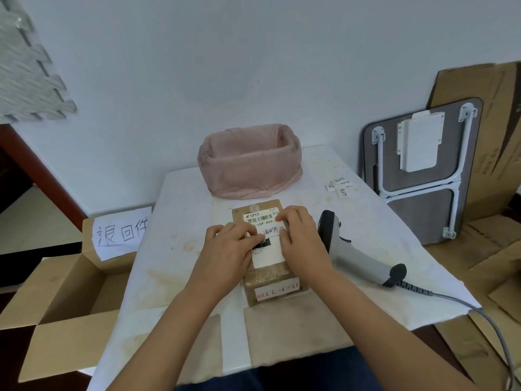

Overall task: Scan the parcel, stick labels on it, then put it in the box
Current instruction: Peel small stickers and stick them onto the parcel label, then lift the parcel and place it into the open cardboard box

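Note:
A brown cardboard parcel [269, 280] with a white shipping label lies in the middle of the white table [366, 244]. A small handwritten label [271, 231] sits across the shipping label. My left hand [228, 249] presses its left end with the fingertips. My right hand [300, 238] presses its right end, fingers spread flat on the parcel top. A grey and black barcode scanner [358, 249] lies on the table just right of the parcel, nobody holding it. An open cardboard box [70, 289] with a handwritten paper sign stands at the left of the table.
A bin lined with a pink plastic bag [249, 162] stands behind the parcel. Several small spare labels [339, 187] lie at the back right. The scanner's cable [479, 314] trails off to the right. A folded table [417, 170] and flat cardboard lean at the right.

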